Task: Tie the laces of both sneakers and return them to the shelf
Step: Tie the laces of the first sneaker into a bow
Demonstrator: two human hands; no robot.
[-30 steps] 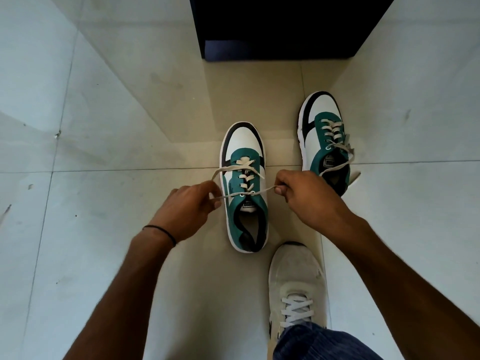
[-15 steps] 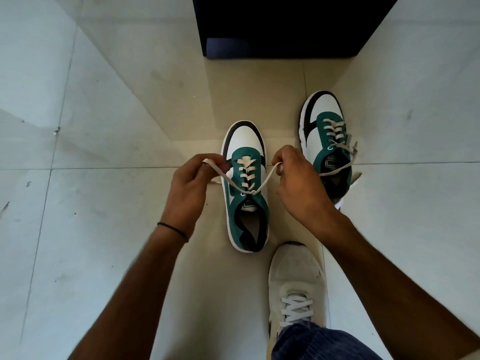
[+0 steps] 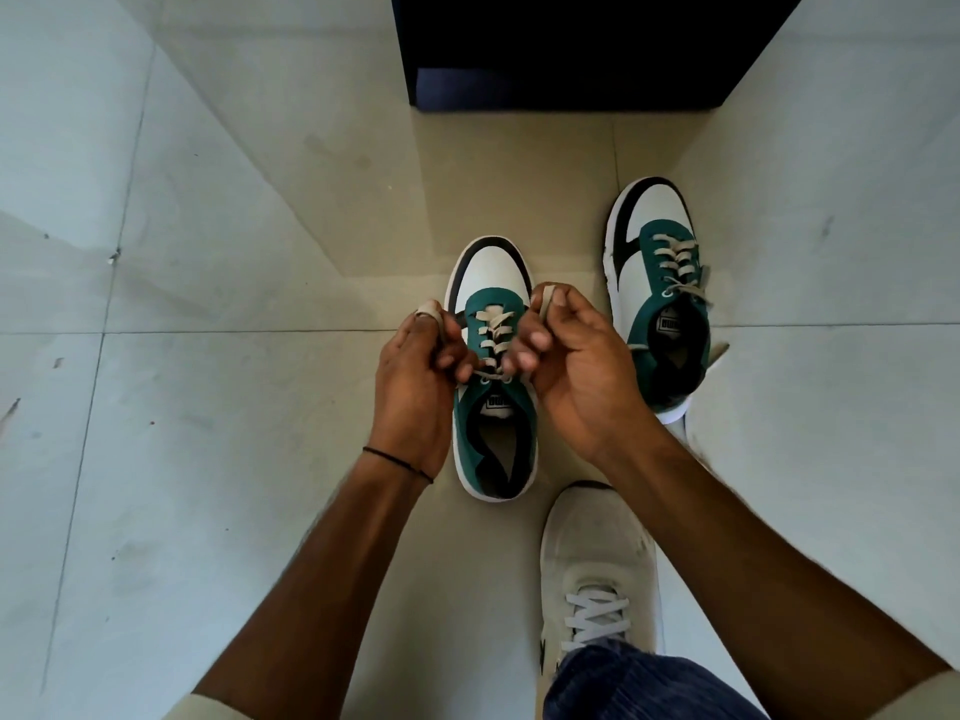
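Note:
Two green, white and black sneakers stand on the tiled floor. The near sneaker (image 3: 493, 407) is in the middle, toe pointing away from me. My left hand (image 3: 415, 376) is closed on its left lace end (image 3: 430, 309), folded into a loop over my fingertip. My right hand (image 3: 576, 366) grips the right lace end (image 3: 545, 298), also folded into a loop. Both hands sit close together over the tongue. The second sneaker (image 3: 657, 283) stands further right and back, its laces loose and trailing.
A dark shelf unit (image 3: 571, 49) stands at the top middle, straight beyond the sneakers. My own foot in a grey-white shoe (image 3: 597, 563) rests just behind and right of the near sneaker, with a blue trouser leg (image 3: 639, 683) above it.
My hands drew inward from a wide sideways pull on the laces. Each lace end is now folded into a loop, and both hands have closed in over the sneaker's tongue.

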